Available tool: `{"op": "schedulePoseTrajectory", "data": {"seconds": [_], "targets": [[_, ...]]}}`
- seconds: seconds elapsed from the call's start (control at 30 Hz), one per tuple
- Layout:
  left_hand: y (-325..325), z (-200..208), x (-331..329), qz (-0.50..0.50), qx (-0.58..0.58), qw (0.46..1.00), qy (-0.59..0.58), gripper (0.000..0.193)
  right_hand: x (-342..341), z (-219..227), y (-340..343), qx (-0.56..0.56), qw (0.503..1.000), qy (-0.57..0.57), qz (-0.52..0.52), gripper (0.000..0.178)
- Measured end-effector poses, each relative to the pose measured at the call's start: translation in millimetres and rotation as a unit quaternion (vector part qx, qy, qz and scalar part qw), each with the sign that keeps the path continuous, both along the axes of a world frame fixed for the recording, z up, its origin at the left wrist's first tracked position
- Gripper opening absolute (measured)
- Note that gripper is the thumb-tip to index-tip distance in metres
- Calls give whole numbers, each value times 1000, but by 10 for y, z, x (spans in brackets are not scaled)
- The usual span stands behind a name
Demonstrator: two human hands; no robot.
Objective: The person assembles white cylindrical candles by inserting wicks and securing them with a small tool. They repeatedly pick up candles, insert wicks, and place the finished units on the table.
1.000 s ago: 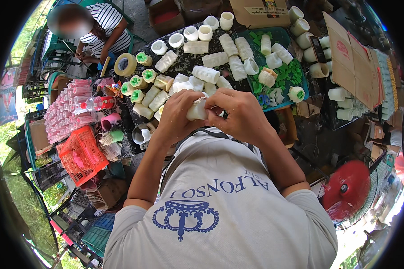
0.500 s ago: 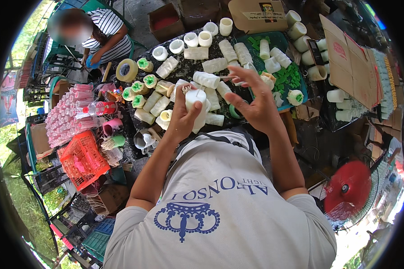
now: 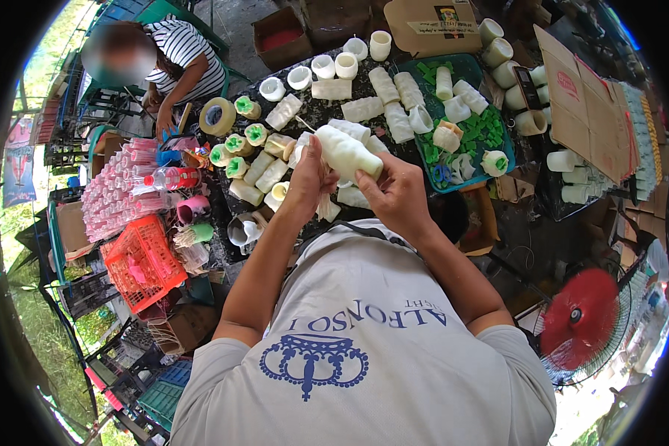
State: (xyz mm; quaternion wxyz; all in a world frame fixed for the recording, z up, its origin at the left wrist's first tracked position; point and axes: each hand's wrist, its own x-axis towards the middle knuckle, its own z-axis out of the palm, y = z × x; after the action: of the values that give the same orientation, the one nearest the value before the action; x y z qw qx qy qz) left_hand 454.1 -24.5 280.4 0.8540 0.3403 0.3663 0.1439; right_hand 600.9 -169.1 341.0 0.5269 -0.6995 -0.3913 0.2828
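A white pillar candle (image 3: 347, 152) with a lumpy side lies slantwise between my hands, its wick sticking out at the upper left end. My left hand (image 3: 307, 178) is closed round that upper end, and some pale strands (image 3: 325, 206) hang below its fingers. At the lower right end, my right hand (image 3: 401, 195) grips the candle with thumb and fingers. Below and around them, more white candles (image 3: 362, 109) lie on the dark table. Several candles with green tops (image 3: 256, 134) stand to the left.
A teal tray (image 3: 507, 165) with green pieces sits at the right. Left are a tape roll (image 3: 218, 117), a metal pitcher (image 3: 243, 230), pink tubes (image 3: 119, 182) and an orange basket (image 3: 143, 265). A red fan (image 3: 577, 315) stands lower right. A person in stripes (image 3: 193, 59) sits far left.
The candle has turned from upright to slanting. My right hand, open and apart before, has come in and closed on its lower end. The seated person's arm has moved lower.
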Motion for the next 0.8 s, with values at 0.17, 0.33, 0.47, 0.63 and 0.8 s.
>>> {"op": "schedulePoseTrajectory", "data": {"seconds": [0.17,0.33,0.47,0.63,0.8], "targets": [[-84,111,46,124,132,982,55,38,96,101,11,-22,998,-51,-36,23],[-157,141,155,110,84,990,36,30,-19,202,59,-16,991,-130,-15,29],[-146,126,151,99,-20,995,15,39,-62,273,125,-55,985,-165,8,41],[-75,232,147,43,-163,985,-34,43,-68,263,152,-46,979,-198,-1,56],[-29,80,114,83,-148,985,-7,40,-73,284,143,-53,983,-176,-24,46]]}}
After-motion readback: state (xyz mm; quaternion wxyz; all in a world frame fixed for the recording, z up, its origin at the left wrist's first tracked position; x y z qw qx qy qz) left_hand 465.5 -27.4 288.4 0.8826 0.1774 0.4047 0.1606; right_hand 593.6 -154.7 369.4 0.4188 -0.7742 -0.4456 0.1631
